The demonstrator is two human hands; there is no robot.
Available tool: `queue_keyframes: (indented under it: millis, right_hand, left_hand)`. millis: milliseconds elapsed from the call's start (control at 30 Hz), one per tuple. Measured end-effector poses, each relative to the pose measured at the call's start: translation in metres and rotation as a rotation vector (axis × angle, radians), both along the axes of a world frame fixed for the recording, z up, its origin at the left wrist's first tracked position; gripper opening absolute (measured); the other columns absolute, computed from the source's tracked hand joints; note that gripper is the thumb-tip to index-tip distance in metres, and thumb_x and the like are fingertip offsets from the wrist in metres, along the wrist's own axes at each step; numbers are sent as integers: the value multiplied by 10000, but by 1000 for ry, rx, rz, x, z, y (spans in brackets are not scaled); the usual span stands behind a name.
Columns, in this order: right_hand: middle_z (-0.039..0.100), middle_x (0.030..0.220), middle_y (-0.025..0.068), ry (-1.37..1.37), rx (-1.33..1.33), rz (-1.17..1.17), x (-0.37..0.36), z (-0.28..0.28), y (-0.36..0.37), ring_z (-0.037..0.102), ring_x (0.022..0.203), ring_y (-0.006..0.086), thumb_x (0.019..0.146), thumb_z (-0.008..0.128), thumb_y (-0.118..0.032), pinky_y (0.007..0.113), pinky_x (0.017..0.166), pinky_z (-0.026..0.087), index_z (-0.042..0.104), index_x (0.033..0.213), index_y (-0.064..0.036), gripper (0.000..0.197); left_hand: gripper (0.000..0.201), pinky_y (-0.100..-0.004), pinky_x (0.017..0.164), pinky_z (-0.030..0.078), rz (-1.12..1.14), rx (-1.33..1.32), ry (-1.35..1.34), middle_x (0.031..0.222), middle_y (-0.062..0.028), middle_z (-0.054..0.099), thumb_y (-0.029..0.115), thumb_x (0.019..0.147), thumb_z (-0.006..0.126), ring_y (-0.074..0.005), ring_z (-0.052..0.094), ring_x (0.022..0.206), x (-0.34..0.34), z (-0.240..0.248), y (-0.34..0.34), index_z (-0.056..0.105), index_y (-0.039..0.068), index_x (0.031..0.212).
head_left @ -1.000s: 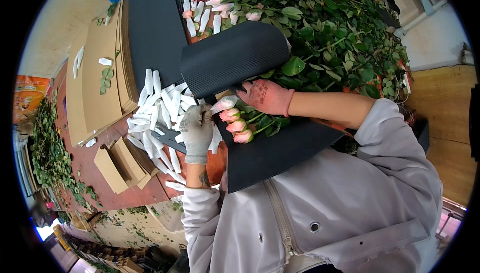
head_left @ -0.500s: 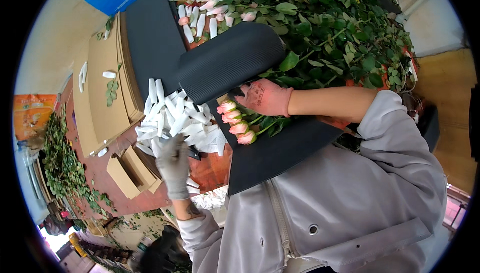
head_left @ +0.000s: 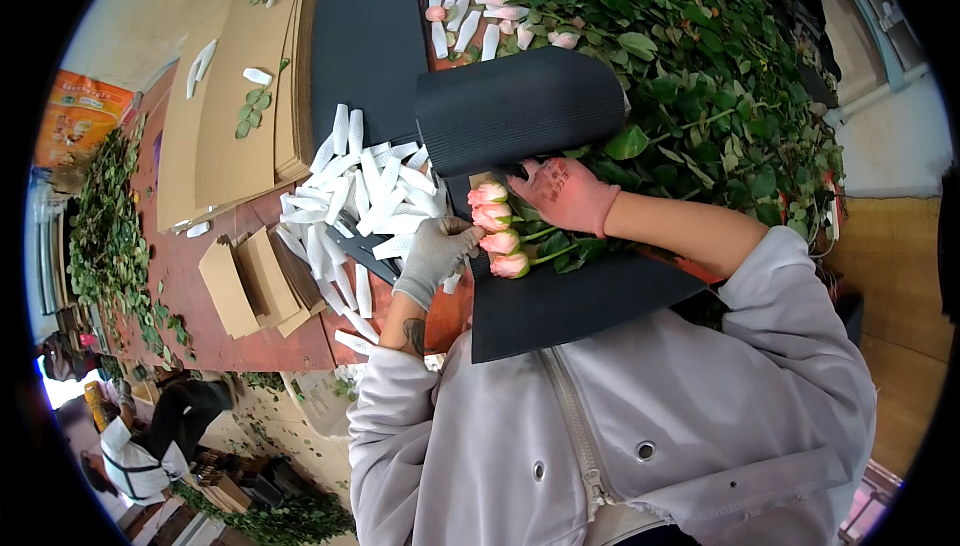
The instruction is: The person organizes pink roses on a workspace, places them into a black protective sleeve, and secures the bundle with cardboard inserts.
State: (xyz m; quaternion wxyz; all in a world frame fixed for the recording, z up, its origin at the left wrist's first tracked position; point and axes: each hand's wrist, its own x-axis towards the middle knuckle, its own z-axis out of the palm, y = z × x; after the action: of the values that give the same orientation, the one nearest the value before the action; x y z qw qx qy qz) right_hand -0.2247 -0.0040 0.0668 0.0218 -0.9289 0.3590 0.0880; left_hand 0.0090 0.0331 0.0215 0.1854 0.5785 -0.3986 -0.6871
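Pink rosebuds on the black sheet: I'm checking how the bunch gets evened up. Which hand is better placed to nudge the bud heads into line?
Probably the left hand: its grey-gloved fingers already touch the pink rosebuds at their heads. The right hand lies further back over the stems on the black sheet, pinning them.

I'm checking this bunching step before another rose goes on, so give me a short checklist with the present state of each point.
1. Rose heads lined up in a column on the black corrugated sheet: ok, four pink buds sit stacked and close together.
2. Right hand pinning the stems: ok, the pink glove lies flat over them just behind the buds.
3. Left hand at the buds: ok, the grey glove touches the heads from the left side.
4. Sheet's far end curled up over the bunch: ok, it arches above the roses.
5. White net sleeves within reach: ok, piled just left of the sheet.
6. Stem ends level: cannot tell, hidden by leaves.
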Motion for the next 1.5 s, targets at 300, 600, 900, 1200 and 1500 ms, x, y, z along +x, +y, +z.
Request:
queue_keyframes:
  millis: [300,600,900,1200,1500]
  right_hand:
    - [558,1129,210,32,-21,13,3,-3,-2,649,859,279,826,466,-142,372,761,502,493,1240,-73,421]
    - [617,999,168,58,47,-8,8,12,-2,645,855,266,855,448,-126,353,732,514,544,1191,-61,355]
    - [582,1071,202,104,100,-5,13,11,-3,642,854,269,842,445,-142,362,760,492,526,1187,-55,365]
    - [616,1007,169,28,35,25,3,4,-3,644,864,266,878,422,-139,358,726,508,552,1180,-51,341]
    - [583,1095,141,-118,-280,83,-9,-11,10,608,877,240,832,486,-195,346,748,464,553,1190,-82,381]
  left_hand:
    - [236,-221,350,348,-22,-10,11,599,-53,585,188,801,708,-84,461,397,2,-4,-1,635,-35,827]
    - [215,-232,347,348,-30,23,39,590,-52,580,144,797,690,-82,470,402,3,1,-8,621,-59,802]
    - [149,-227,356,356,22,-84,38,566,-10,529,119,786,635,-74,461,403,-3,2,5,609,-24,758]
    - [171,-331,703,518,-142,-869,-483,883,-74,695,191,817,614,-251,666,812,2,72,22,698,91,927]
    - [284,-330,739,526,-640,-975,-390,1138,-34,648,257,850,594,-230,658,913,-9,65,30,669,128,1091]
